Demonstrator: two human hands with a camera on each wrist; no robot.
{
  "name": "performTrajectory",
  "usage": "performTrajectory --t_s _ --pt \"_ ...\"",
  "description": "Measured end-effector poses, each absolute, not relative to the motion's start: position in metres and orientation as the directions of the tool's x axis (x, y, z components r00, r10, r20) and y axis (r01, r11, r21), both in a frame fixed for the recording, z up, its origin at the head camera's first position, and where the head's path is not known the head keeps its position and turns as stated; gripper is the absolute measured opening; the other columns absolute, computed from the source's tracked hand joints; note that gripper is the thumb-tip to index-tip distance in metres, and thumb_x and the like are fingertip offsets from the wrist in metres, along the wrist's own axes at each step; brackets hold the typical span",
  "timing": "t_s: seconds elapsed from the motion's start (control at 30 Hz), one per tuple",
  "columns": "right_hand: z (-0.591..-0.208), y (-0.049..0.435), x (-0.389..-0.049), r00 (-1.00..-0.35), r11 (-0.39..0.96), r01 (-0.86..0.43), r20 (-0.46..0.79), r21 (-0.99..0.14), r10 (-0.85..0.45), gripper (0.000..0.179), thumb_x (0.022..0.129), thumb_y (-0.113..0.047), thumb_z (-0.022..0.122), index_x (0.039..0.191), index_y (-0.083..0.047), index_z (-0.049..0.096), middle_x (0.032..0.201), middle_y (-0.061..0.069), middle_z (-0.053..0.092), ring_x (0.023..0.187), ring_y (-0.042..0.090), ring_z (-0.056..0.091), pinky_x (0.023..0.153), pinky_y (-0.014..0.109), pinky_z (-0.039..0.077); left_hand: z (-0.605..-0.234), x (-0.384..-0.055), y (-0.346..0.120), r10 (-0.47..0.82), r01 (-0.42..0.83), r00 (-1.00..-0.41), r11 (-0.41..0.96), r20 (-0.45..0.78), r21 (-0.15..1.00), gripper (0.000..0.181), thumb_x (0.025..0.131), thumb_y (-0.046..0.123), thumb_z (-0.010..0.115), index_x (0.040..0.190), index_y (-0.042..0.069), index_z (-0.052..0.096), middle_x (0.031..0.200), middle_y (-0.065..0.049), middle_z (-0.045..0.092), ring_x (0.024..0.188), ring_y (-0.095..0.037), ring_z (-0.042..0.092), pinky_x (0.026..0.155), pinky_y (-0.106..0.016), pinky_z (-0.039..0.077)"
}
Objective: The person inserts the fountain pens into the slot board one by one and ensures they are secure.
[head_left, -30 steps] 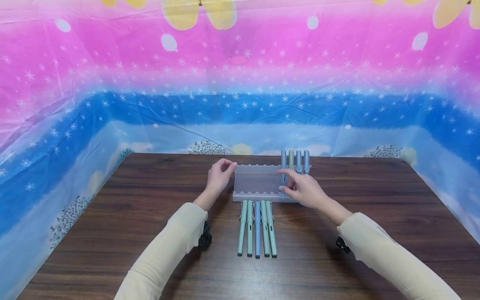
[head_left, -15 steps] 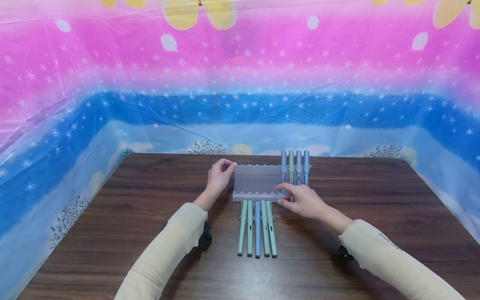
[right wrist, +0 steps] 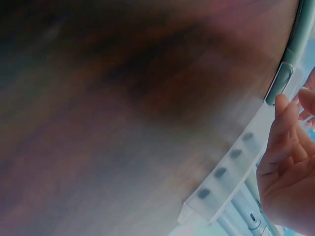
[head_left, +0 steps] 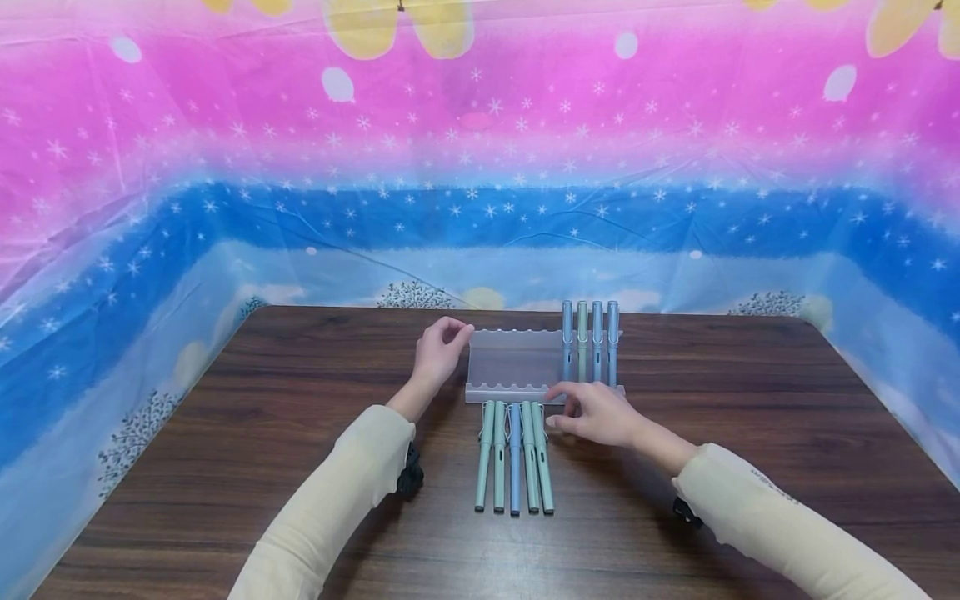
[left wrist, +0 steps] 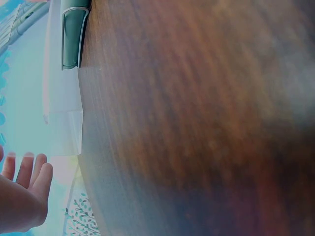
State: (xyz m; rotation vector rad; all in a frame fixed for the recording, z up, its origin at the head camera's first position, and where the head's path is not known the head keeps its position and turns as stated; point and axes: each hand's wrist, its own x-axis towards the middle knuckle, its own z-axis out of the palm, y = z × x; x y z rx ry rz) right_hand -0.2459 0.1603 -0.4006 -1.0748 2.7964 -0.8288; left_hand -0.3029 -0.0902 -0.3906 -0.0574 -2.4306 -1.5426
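Observation:
A clear plastic pen rack [head_left: 510,358] with scalloped edges stands toward the back of the table. At its upper left corner, my left hand [head_left: 438,357] pinches the rack between thumb and index finger; the left wrist view shows the other fingers extended. Several capped pens [head_left: 589,342], blue ones and a green one, lean in the right slots of the rack. Flat on the table before it lie several green pens [head_left: 487,458] with a blue pen [head_left: 515,467] among them. My right hand [head_left: 600,414] hovers at the cap end of the rightmost green pen [head_left: 543,458], thumb and index finger apart, holding nothing.
A dark wood-grain table [head_left: 300,367] carries everything. Behind and at both sides hangs a pink and blue snowflake cloth [head_left: 480,167]. A black wrist strap [head_left: 410,471] shows under the left sleeve.
My right hand has left the leftmost pen in the rack and moved down and toward me, to the row of lying pens. The left hand and the rack have stayed put.

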Motion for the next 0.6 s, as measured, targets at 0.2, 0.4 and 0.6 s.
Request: performTrajectory --t_s 0.2,0.4,0.6 --pt "-0.403 0.155 -0.244 -0.773 0.617 -0.585 0.131 -0.527 -0.621 0.034 0.083 -0.026 0.062 0.109 -0.005 0.056 0.056 -0.008 0.052 0.042 0.005 0.046 0.039 0.024 0.037 -0.391 -0.302 -0.09 -0.103 0.17 -0.966 0.432 0.235 0.886 0.021 0.087 0.024 0.056 0.092 0.004 0.06 0.092 -0.007 0.06 0.087 -0.021 0.053 0.08 -0.034 0.04" --pt "-0.404 0.151 -0.241 -0.798 0.651 -0.553 0.103 -0.52 -0.594 0.034 0.083 -0.027 0.062 0.109 -0.006 0.055 0.053 -0.01 0.05 0.041 0.006 0.045 0.037 0.024 0.036 -0.391 -0.302 -0.09 -0.106 0.162 -0.968 0.431 0.228 0.888 0.021 0.087 0.025 0.056 0.092 0.005 0.06 0.093 -0.008 0.06 0.088 -0.021 0.053 0.082 -0.034 0.04" --pt "-0.404 0.147 -0.241 -0.823 0.7 -0.537 0.107 -0.472 -0.558 0.034 0.082 -0.031 0.062 0.107 -0.009 0.057 0.052 -0.012 0.048 0.042 0.007 0.043 0.037 0.024 0.034 -0.39 -0.302 -0.09 -0.104 0.158 -0.969 0.432 0.223 0.888 0.022 0.087 0.025 0.056 0.093 0.005 0.06 0.093 -0.007 0.06 0.088 -0.021 0.053 0.082 -0.034 0.04"
